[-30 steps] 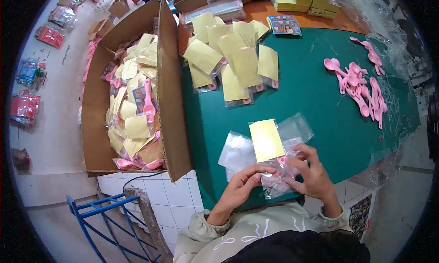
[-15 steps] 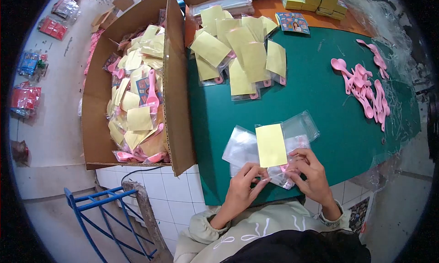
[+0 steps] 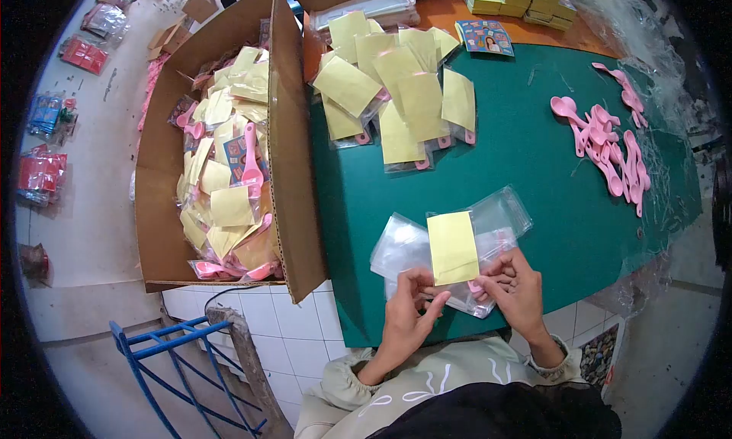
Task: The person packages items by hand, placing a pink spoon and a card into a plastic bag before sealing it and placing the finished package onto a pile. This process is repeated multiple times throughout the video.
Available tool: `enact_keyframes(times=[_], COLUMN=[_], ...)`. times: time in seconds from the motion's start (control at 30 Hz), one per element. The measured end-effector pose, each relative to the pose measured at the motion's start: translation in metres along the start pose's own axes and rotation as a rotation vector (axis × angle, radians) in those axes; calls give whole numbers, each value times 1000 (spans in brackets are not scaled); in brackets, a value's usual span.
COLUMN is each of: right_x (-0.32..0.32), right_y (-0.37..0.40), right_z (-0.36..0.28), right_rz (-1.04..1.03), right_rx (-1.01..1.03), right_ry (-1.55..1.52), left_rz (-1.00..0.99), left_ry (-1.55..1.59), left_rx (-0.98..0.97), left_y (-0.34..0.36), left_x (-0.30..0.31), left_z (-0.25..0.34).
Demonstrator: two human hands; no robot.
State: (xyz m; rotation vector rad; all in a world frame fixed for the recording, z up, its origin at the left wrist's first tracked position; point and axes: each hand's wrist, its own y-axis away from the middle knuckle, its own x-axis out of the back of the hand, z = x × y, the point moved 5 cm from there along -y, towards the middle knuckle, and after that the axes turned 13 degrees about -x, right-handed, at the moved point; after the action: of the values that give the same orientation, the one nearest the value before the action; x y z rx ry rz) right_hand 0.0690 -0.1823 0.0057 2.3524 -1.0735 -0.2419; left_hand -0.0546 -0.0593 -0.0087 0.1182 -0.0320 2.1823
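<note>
A clear plastic bag [image 3: 460, 292] with a pale yellow card [image 3: 453, 244] in it lies at the near edge of the green table. The pink end of a spoon [image 3: 476, 287] pokes out below the card's lower right corner. My left hand [image 3: 412, 309] is closed at the bag's lower left edge, thumb and fingers pinching the plastic. On the other side, my right hand [image 3: 517, 290] pinches the bag by the pink end. Several flat clear bags [image 3: 400, 244] lie fanned out underneath.
Left of the table stands a cardboard box [image 3: 293, 157] full of packed spoons and cards. Filled bags [image 3: 419, 103] are heaped at the table's back. Loose pink spoons [image 3: 602, 145] lie to the right. Yellow card stacks [image 3: 518, 0] sit behind; a blue metal frame [image 3: 179, 363] stands lower left.
My left hand's fingers have spread slightly and its thumb has straightened. The yellow card has moved down a little and now shows a crease near its lower edge.
</note>
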Motion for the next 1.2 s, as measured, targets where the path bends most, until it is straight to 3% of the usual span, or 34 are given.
enact_keyframes(times=[0.27,0.47,0.53,0.63,0.7,0.77,0.8,0.83,0.9,1.0,1.1,1.2], right_x=[-4,-1,6,23,45,91,127,161,196,200,201,200], right_y=[3,3,3,-3,-20,-63,-98,-127,-155,-170,-172,-150], right_z=[-2,-17,-35,-85,-119,-126,-126,-121,-111,-97,-95,-113], right_rz=[-35,-78,-60,113,219,506,593,677,816,770,780,965], right_rx=[57,159,216,613,620,865,765,659,652,472,546,733], right_ry=[119,211,197,363,610,956,909,860,1063,1100,1131,1089], left_rz=[-90,-115,-112,-62,60,142,189,52,-210,-321,-398,-432], left_ry=[43,-167,-225,-296,-591,-892,-1042,-927,-694,-754,-537,-537], left_rx=[43,-115,-252,-485,-739,-833,-881,-807,-652,-629,-585,-657], left_y=[3,-6,-22,-63,-102,-130,-137,-138,-129,-117,-121,-123], left_x=[-1,5,9,19,25,20,15,4,-29,-57,-61,-58], left_z=[0,31,58,95,109,109,107,94,61,30,13,19])
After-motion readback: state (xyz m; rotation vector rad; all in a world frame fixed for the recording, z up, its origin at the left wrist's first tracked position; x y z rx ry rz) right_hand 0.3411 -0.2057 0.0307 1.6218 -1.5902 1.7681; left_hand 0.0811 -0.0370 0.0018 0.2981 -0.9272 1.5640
